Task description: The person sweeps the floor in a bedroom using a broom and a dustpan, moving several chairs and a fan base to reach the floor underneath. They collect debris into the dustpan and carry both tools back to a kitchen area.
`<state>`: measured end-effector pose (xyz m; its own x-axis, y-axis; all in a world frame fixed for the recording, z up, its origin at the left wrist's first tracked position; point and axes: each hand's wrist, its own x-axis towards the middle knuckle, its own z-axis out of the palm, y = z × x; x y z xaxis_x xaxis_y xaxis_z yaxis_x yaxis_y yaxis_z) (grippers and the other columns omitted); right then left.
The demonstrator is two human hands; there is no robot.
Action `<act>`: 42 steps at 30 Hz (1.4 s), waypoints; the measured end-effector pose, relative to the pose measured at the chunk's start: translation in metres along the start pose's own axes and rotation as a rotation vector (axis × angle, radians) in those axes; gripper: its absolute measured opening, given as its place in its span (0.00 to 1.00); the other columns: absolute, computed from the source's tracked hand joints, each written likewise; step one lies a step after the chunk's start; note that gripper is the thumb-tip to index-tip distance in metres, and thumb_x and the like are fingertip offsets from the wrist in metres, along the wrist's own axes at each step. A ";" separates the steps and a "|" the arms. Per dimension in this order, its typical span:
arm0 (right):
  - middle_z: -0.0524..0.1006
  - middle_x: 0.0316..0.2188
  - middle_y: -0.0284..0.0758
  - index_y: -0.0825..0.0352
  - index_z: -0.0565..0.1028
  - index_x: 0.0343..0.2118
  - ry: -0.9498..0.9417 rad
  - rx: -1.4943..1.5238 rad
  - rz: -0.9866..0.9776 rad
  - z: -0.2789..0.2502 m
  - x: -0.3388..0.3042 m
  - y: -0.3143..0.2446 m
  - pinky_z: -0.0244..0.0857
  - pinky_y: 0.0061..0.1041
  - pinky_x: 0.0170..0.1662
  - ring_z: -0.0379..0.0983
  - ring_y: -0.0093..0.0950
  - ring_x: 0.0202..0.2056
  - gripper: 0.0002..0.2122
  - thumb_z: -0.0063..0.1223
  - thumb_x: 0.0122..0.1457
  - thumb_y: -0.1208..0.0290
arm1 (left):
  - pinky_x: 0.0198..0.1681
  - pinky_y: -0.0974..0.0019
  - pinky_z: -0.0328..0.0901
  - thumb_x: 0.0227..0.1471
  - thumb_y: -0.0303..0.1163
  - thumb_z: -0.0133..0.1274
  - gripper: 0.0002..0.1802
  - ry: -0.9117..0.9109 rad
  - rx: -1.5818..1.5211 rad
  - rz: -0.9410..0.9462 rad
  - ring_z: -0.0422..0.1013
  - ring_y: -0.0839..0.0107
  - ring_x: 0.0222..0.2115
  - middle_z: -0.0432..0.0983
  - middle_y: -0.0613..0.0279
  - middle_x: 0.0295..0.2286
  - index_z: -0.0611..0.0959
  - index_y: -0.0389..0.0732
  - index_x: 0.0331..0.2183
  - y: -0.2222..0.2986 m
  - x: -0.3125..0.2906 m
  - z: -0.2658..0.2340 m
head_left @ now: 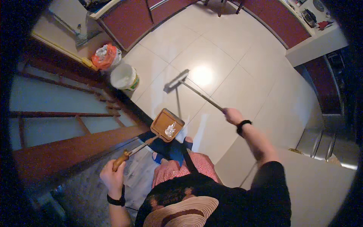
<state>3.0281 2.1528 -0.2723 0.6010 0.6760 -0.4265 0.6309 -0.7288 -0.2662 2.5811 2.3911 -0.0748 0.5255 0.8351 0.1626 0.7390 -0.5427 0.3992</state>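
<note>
My left hand [112, 176] is closed around the grip of a long-handled dustpan [158, 125]. Its orange-brown pan hangs in front of my feet, and a crumpled whitish piece of litter [170, 129] lies in it. Out to the right, my right hand [233, 115] grips the end of a long broom handle [204, 97]. The broom head [178, 80] is a narrow bar on or just over the pale tiles, beyond the dustpan and apart from it. Its bristles are hard to make out.
A white bucket [124, 77] stands at the left, with an orange and white plastic bag [107, 56] behind it. Dark red cabinets [126, 22] line the far side. A wooden door frame [81, 149] runs along my left; a pale panel [261, 166] stands at my right.
</note>
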 end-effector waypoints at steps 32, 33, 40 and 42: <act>0.69 0.17 0.30 0.61 0.66 0.48 -0.099 1.358 0.534 0.034 -0.324 -0.127 0.58 0.20 0.15 0.63 0.20 0.13 0.17 0.51 0.56 0.66 | 0.27 0.56 0.65 0.40 0.44 0.59 0.18 -0.325 -0.073 -0.083 0.72 0.52 0.24 0.74 0.45 0.21 0.78 0.37 0.25 -0.043 0.011 -0.031; 0.68 0.17 0.30 0.61 0.66 0.47 -0.061 1.338 0.560 0.035 -0.320 -0.128 0.59 0.20 0.15 0.64 0.20 0.13 0.17 0.51 0.56 0.65 | 0.27 0.58 0.65 0.40 0.42 0.59 0.17 -0.277 -0.183 -0.148 0.71 0.56 0.23 0.74 0.48 0.21 0.78 0.37 0.25 -0.056 -0.003 -0.042; 0.66 0.13 0.31 0.60 0.65 0.42 0.096 1.341 0.596 0.008 -0.271 -0.103 0.56 0.22 0.13 0.61 0.21 0.11 0.13 0.50 0.56 0.64 | 0.24 0.70 0.60 0.44 0.33 0.56 0.10 -0.064 -0.410 -0.537 0.63 0.77 0.20 0.69 0.68 0.19 0.77 0.36 0.25 -0.088 -0.096 -0.129; 0.65 0.12 0.31 0.61 0.66 0.39 0.049 1.382 0.568 0.012 -0.265 -0.084 0.56 0.22 0.12 0.60 0.21 0.10 0.10 0.49 0.56 0.65 | 0.19 0.70 0.57 0.46 0.35 0.54 0.08 0.044 -0.400 -0.519 0.60 0.76 0.16 0.66 0.72 0.17 0.76 0.40 0.25 -0.076 -0.128 -0.147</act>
<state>2.8099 2.0341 -0.1475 0.6339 0.2563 -0.7297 -0.6204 -0.3950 -0.6776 2.3953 2.3389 0.0067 0.1185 0.9870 -0.1084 0.6734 0.0003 0.7393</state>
